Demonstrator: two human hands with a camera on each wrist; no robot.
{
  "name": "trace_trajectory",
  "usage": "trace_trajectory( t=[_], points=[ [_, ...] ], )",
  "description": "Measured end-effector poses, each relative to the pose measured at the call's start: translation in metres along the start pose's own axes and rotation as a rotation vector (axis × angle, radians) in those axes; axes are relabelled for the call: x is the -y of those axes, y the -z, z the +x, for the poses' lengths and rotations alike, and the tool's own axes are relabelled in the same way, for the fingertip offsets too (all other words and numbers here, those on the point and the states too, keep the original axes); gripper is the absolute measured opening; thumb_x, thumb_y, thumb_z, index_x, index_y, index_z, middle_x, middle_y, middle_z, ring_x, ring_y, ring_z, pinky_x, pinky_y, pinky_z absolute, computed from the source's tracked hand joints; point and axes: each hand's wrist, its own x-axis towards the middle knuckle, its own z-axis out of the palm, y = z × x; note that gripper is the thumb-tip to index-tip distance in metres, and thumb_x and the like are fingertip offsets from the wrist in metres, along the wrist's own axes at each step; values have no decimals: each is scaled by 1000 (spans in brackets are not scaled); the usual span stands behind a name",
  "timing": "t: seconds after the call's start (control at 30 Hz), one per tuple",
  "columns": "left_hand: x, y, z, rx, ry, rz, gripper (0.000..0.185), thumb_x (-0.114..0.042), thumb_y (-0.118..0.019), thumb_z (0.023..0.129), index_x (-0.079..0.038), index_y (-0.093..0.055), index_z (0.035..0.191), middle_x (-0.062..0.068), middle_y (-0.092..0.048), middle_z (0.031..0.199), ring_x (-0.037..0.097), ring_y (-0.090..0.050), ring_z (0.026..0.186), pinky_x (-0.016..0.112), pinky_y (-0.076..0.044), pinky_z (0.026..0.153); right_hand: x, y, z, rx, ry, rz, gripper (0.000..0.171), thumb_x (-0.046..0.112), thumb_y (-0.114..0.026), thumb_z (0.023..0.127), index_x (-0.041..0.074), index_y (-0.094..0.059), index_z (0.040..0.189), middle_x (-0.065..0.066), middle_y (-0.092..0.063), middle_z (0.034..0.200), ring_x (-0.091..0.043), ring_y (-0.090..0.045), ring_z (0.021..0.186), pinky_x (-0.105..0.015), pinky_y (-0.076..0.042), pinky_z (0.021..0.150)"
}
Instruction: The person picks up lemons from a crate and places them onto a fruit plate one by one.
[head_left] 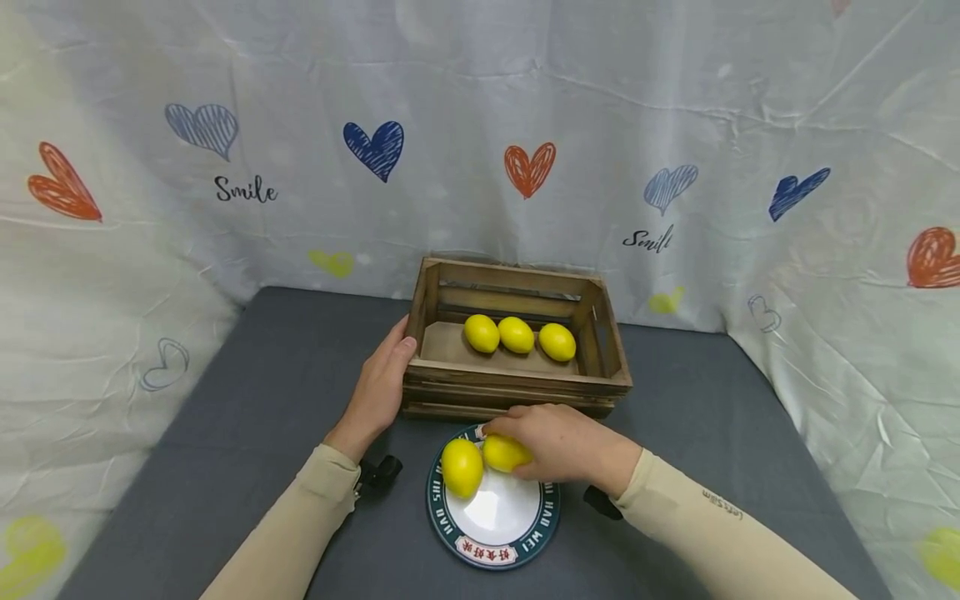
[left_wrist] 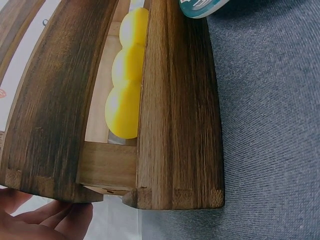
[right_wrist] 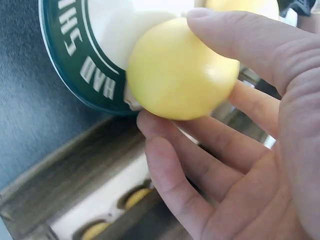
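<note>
Holding three yellow plastic lemons [head_left: 519, 335] in a row on its floor: one dark slatted wooden crate [head_left: 516, 379], at the far middle of the worktop. Left hand [head_left: 381, 385] rests against the crate's left end, fingers relaxed, grip holding nothing. Round white plate with green lettered rim [head_left: 492, 540], just in front of the crate, carries two more lemons. Right hand [head_left: 558, 442], grip closed around one held lemon [right_wrist: 181, 70]; the other plate lemon [head_left: 461, 467] lies beside it. Grey fabric worktop [head_left: 262, 392]; white heart-printed curtain [head_left: 480, 125] behind. Held lemon mostly hidden from the head view.
</note>
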Motion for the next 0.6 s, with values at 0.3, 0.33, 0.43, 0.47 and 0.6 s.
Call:
trace_trajectory(
  t=[0.3, 0.33, 0.43, 0.47, 0.6],
  points=[
    [1, 0, -2, -5, 2, 5, 70, -51, -26, 117, -12, -19, 175, 13, -22, 181, 39, -21, 168, 66, -20, 133, 17, 52, -14, 13, 9, -21, 61, 29, -86, 94, 22, -64, 151, 2, -69, 144, -17, -70, 121, -40, -61, 102],
    [1, 0, -2, -2, 0, 1, 69, -51, -26, 117, -12, -19, 175, 13, -22, 181, 39, -21, 168, 66, -20, 133, 19, 60, -16, 10, 16, -27, 61, 29, -86, 95, 23, -64, 151, 2, -68, 146, -18, -71, 121, -40, -62, 102],
    [1, -1, -2, 1, -7, -9, 69, -50, -27, 117, -13, -19, 175, 14, -22, 181, 40, -21, 167, 67, -20, 133, 23, 83, -19, -10, 54, -46, 61, 31, -84, 97, 22, -63, 153, 2, -67, 150, -20, -71, 127, -41, -62, 102],
    [0, -1, -2, -2, -8, -9, 69, -50, -27, 117, -13, -19, 175, 14, -22, 181, 40, -21, 167, 68, -20, 133, 25, 90, -19, -17, 64, -52, 60, 32, -83, 97, 22, -62, 153, 2, -67, 150, -21, -70, 129, -41, -62, 104],
    [0, -1, -2, -11, -8, -5, 68, -50, -27, 117, -13, -20, 175, 14, -23, 180, 40, -22, 167, 67, -20, 133, 26, 110, -14, -67, 104, -84, 58, 34, -81, 100, 22, -63, 153, 3, -71, 144, -19, -70, 128, -41, -62, 104]
  ],
)
